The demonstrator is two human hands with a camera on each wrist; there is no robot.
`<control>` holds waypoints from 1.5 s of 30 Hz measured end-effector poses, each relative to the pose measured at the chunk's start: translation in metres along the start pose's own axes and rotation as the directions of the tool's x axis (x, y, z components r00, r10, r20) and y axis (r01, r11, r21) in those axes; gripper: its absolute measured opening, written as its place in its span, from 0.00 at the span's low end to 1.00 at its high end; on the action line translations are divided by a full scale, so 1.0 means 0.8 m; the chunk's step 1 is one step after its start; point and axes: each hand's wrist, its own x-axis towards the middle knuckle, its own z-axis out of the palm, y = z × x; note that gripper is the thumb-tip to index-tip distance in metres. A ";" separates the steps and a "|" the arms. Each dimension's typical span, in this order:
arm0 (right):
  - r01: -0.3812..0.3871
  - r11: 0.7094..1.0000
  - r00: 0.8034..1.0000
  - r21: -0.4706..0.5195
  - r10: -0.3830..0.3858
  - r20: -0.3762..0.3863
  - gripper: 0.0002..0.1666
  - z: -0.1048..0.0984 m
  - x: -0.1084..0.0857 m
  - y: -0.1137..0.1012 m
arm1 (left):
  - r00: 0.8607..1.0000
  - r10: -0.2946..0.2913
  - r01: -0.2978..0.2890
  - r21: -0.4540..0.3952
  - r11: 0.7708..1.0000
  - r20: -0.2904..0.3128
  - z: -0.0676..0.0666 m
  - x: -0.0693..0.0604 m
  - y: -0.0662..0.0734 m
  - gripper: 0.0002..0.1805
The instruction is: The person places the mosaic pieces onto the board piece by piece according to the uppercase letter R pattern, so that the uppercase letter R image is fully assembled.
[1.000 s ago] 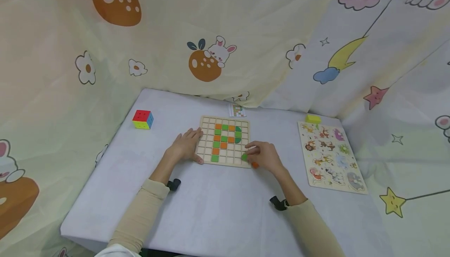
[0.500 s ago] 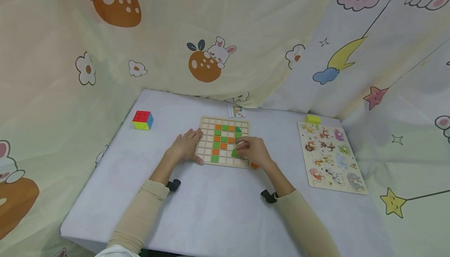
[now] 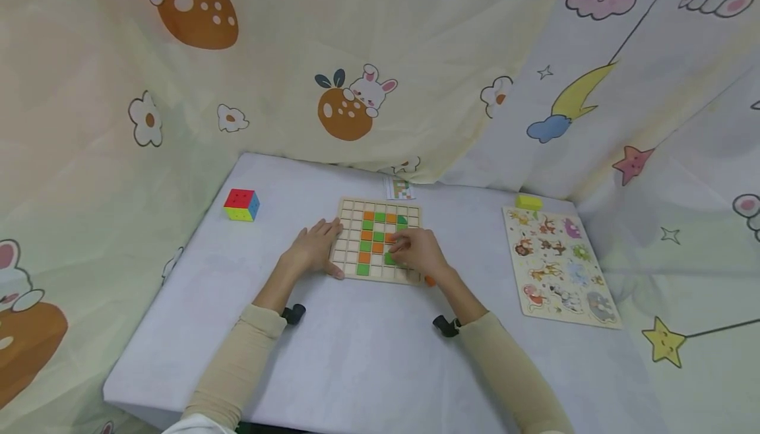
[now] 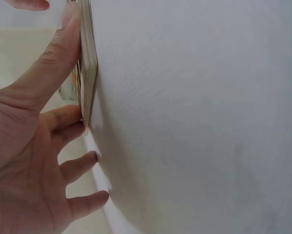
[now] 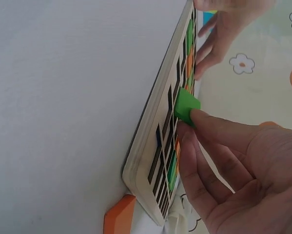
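Note:
A wooden grid board (image 3: 408,274) lies on the table, with orange and green pieces set in several cells. My left hand (image 3: 311,249) rests at its left side; in the left wrist view the thumb touches one edge and fingertips (image 4: 77,113) touch near the corner. My right hand (image 3: 423,253) is over the board's right part and pinches a green block (image 5: 186,104) between thumb and finger. That block is tilted at the grid surface; the right wrist view does not show whether it sits in a cell. My right hand covers some right-hand cells.
An orange block (image 3: 430,281) lies beside the board's near right corner. A small pattern card (image 3: 401,188) is behind the board. A puzzle cube (image 3: 241,205) stands at the left, and an animal picture board (image 3: 561,266) with a yellow block (image 3: 529,202) behind it at the right.
My right hand has moved left over the board, carrying the green block from the board's right edge to further inside the grid. My left hand has stayed in place.

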 end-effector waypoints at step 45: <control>-0.211 0.968 0.977 -0.134 0.207 -0.048 0.18 -0.047 -0.045 0.018 | 1.000 -0.005 0.005 0.000 1.000 -0.013 0.001 -0.002 -0.001 0.70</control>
